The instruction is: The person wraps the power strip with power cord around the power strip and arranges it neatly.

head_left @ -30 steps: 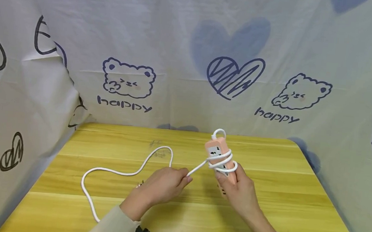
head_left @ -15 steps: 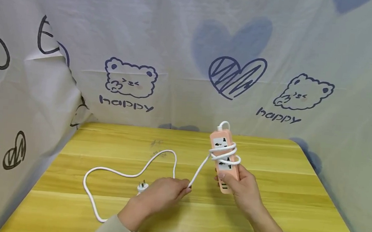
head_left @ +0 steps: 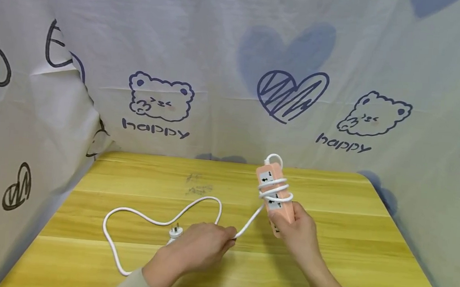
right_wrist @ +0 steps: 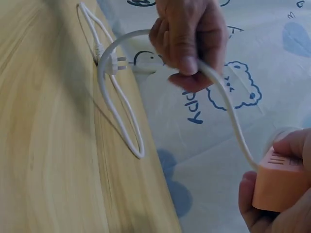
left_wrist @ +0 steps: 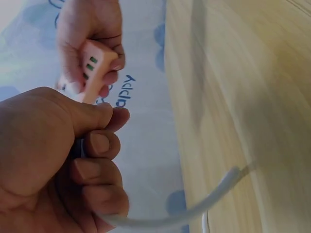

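Observation:
My right hand grips the lower end of a pink power strip, held tilted above the table with its sockets facing up. Several turns of white cord wrap round the strip's middle. To the left, my left hand pinches the cord between thumb and forefinger, the other fingers curled around it, as the left wrist view shows. A slack length of cord runs from the strip to this hand. Beside the left wrist lies the white plug, prongs up. The right wrist view shows the strip's pink end in the right hand.
Loose cord lies in a wide curve over the left half of the wooden table. A white printed cloth with bears and hearts hangs behind the table and along both sides.
The left hand has moved slightly down and toward me with the cord, which has gone from taut to slack. The strip rose, then dipped and tilted a little. The plug has come into fuller view.

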Demonstrator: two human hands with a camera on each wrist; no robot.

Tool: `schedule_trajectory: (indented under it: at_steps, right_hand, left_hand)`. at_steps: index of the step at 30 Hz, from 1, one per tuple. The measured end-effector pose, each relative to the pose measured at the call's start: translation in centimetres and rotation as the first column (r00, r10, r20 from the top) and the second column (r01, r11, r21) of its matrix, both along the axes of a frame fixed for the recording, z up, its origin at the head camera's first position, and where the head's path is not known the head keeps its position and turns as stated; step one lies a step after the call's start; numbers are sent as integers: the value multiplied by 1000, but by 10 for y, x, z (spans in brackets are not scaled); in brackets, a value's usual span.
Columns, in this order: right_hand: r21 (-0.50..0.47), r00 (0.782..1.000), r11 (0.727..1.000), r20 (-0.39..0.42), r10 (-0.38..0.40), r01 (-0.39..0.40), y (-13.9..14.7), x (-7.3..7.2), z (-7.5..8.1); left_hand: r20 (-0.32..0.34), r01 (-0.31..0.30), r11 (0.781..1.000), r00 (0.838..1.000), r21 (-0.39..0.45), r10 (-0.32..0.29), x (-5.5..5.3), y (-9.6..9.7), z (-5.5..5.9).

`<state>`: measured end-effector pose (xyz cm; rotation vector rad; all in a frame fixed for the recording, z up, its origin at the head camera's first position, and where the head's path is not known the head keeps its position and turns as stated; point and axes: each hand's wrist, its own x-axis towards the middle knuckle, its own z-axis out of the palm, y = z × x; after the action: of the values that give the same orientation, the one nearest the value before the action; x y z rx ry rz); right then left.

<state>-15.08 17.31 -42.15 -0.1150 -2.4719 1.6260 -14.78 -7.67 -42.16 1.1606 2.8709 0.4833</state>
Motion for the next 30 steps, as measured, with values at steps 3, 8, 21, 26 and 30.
schedule_trajectory:
  at_steps: [3, 8, 21, 26, 30]
  right_hand:
    - [130, 998, 990, -40, -55, 59, 2, -1, 1]
    - [246, 985, 959, -132, -114, 144, 10, -6, 1]
    - [563, 979, 814, -199, -35, 144, 24, -17, -5]
    - [710, 987, 705, -121, 109, 9, 16, -11, -4]
    - [772, 985, 627, -12, 173, -101, 6, -3, 2]
  left_hand:
    - [29, -13, 998, 1000, 63, 11, -3, -5, 1]
    - [284, -112, 967, 958, 229, 43, -12, -17, -3]
    - [118, -93, 946, 991, 310, 59, -7, -25, 8]
    - [-222, 83, 952, 975, 296, -16, -11, -18, 25]
    - [-334, 146, 946, 942, 288, -44, -19, -14, 38]
